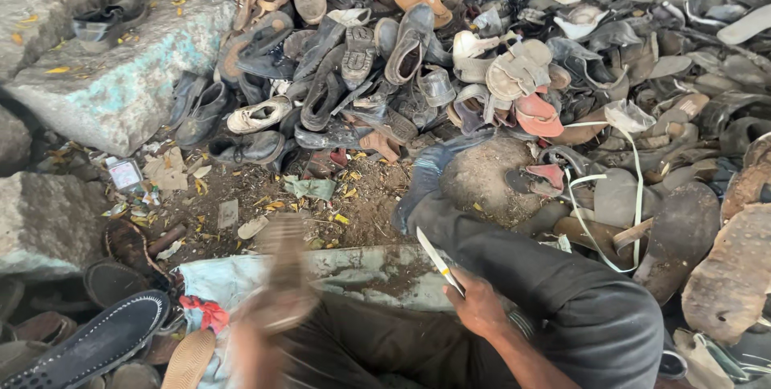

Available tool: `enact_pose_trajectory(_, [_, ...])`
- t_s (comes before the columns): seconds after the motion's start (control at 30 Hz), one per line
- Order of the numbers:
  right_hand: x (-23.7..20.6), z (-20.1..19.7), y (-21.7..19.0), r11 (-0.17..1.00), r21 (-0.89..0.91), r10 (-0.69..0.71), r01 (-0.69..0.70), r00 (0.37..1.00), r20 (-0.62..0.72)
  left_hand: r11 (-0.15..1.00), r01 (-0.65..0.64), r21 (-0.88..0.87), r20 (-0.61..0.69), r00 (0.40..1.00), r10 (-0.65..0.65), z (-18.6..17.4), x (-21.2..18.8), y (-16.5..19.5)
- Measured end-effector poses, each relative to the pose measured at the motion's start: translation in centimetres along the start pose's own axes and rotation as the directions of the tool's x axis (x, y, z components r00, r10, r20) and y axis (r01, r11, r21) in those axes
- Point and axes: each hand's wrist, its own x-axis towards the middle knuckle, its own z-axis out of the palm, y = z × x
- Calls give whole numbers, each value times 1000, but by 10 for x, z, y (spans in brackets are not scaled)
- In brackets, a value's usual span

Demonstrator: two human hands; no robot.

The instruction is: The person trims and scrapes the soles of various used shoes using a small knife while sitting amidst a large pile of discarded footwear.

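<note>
My right hand (479,306) rests on my dark-trousered right leg and grips a thin flat blade (438,260) with a pale edge that points up and to the left. My left hand (255,339) is blurred by motion at the lower middle and holds a worn brown sole or sandal (281,276), raised above a stained light-blue cloth (361,272) that lies across the ground in front of me. My right leg stretches forward, its foot (430,168) against a round grey stone (482,176).
A big heap of old shoes, sandals and soles (418,52) fills the far and right ground. Large grey rocks (112,76) stand on the left. A black moccasin (92,345) lies at the lower left. White straps (610,188) trail on the right. Dirt and leaf litter sit in the middle.
</note>
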Motion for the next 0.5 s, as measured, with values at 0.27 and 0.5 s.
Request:
enact_pose_trajectory(0.27, [11, 28, -9, 930, -236, 347, -282, 885, 311, 621, 262, -739, -376, 604, -703, -45, 56, -106])
enact_pose_trajectory(0.5, [0, 61, 50, 967, -217, 203, -130, 911, 359, 875, 242, -420, 185, 966, -179, 164, 138, 52])
